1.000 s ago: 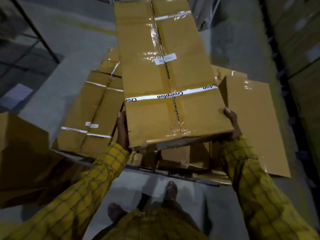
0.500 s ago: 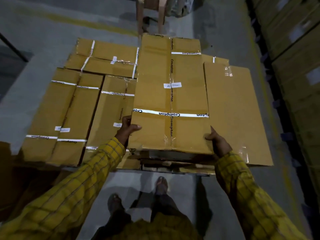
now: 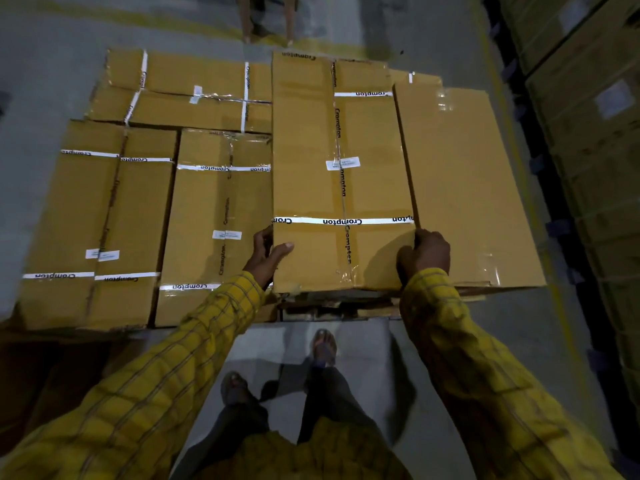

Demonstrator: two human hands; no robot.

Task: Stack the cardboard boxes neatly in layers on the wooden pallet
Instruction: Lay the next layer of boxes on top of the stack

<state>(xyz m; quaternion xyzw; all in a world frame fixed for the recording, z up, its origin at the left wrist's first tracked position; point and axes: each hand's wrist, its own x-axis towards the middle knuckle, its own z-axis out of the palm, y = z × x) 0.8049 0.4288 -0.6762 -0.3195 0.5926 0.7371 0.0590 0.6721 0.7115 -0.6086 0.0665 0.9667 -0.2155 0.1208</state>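
Note:
A long brown cardboard box (image 3: 341, 174) with white printed tape lies lengthwise in the layer of boxes on the wooden pallet (image 3: 332, 306), whose front edge shows just below it. My left hand (image 3: 266, 254) grips its near left side, thumb on top. My right hand (image 3: 424, 254) grips its near right corner. To its left lie two boxes side by side (image 3: 218, 216) (image 3: 97, 223) and one crosswise behind them (image 3: 187, 91). A plain box (image 3: 464, 188) lies to its right.
A tall wall of stacked cartons (image 3: 588, 133) runs along the right edge. More cardboard (image 3: 41, 368) sits in shadow at the lower left. Wooden legs (image 3: 266, 19) stand on the grey floor beyond the pallet. My feet (image 3: 277, 368) stand at the pallet's front.
The box was held up tilted in front of me; it has come down flat into the gap between the neighbouring boxes. Both hands stayed on its near end.

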